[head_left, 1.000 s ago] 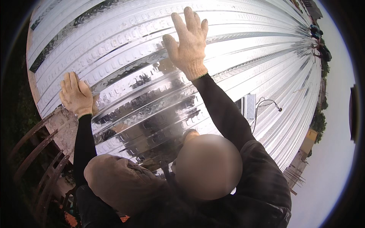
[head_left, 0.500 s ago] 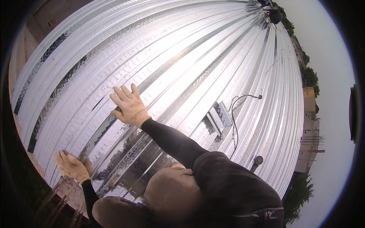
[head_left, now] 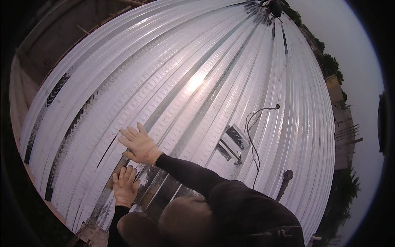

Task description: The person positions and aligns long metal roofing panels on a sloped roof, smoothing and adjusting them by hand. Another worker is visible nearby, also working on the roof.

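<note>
Nearest us, our left hand [head_left: 125, 187], in a pale knitted glove, has its fingers slightly parted and clasps nothing. Just beyond it, our right hand [head_left: 140, 147], gloved alike, reaches across with fingers fanned and palm down over the ribbed metal decking [head_left: 173, 109]. We cannot tell how firmly either palm presses. The decking lies beneath both hands and spreads far past them. To the right of the right hand we see a short metal piece [head_left: 233, 143], then a dark cable [head_left: 256, 154], then a dark rod [head_left: 284, 184] with a round end. Well beyond our grip, at the decking's far end, a co-worker [head_left: 273, 8] shows small, with trees [head_left: 331, 68] farther out.
</note>
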Demonstrator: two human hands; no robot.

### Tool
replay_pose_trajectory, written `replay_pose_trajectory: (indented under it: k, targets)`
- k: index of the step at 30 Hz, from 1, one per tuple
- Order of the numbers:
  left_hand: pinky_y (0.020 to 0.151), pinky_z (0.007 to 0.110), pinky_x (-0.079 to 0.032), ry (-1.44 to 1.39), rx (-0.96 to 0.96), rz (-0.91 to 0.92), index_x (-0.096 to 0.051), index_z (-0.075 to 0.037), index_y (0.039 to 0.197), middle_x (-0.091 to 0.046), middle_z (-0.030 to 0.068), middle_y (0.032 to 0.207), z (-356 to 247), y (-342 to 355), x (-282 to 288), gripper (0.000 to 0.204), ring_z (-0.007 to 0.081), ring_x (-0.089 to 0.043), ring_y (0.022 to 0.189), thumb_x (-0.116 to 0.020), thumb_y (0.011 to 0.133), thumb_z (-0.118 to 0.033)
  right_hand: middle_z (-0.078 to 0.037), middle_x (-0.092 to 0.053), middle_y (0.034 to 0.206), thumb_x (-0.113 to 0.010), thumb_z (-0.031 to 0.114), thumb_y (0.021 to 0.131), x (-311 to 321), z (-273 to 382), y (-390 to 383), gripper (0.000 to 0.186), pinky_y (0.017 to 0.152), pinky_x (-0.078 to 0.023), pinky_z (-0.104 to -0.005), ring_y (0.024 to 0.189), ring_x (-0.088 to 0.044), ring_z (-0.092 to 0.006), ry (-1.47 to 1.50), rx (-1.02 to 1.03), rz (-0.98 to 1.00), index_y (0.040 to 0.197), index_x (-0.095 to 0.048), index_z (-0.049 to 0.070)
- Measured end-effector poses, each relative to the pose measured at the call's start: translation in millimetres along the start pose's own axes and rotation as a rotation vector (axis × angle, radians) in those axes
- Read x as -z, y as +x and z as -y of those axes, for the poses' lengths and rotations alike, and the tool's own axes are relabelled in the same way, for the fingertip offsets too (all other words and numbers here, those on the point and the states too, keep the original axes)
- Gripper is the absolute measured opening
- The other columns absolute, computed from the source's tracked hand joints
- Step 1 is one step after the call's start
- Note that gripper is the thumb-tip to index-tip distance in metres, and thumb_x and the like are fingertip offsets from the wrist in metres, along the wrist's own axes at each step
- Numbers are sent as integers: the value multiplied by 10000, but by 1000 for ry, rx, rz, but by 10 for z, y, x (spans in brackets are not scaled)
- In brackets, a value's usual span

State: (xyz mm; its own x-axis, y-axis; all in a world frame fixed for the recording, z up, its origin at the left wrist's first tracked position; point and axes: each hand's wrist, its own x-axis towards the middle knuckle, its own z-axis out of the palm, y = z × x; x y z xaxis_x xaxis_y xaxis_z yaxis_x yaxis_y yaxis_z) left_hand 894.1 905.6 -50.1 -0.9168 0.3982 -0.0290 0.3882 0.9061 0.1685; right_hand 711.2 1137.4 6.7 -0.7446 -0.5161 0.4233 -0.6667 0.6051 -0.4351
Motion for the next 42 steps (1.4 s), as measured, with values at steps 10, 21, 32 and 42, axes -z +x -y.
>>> replay_pose_trajectory:
  k: [10,21,32,42]
  targets:
    - [1450,641,-156,-39,25,60,-614,-193,1710,-559,52,1820,-13,-11,-27,628,349,-471,1708,-688,1134,-432,-283,-499,1814,-776,474,1076,1086,-1311,717,743,1406,-186,-783,1649,-440,-588,-349,-362,-576,1681,-628,69]
    - [1415,597,-201,-10,19,69,-599,-225,1726,-556,13,1821,-32,41,76,613,285,-476,1689,-660,1170,-476,-288,-545,1744,-732,334,1088,603,-1605,144,619,1367,-270,-736,1578,-502,-484,-257,-562,-217,1626,-645,41]
    - [1389,568,-230,16,10,21,-646,-240,1695,-601,-1,1788,-20,61,64,593,262,-512,1658,-674,1154,-481,-188,-681,1612,-811,374,993,129,-1240,458,465,1302,-284,-813,1434,-605,-422,-180,-343,-279,1384,-792,122]
    - [1445,568,-121,60,4,18,-644,-238,1710,-587,-10,1810,-9,27,41,607,249,-484,1697,-681,1153,-477,-313,-687,1617,-763,145,1096,2269,-1104,-2046,440,1309,-473,-612,1493,-643,-521,-243,-449,-403,1504,-759,-22]
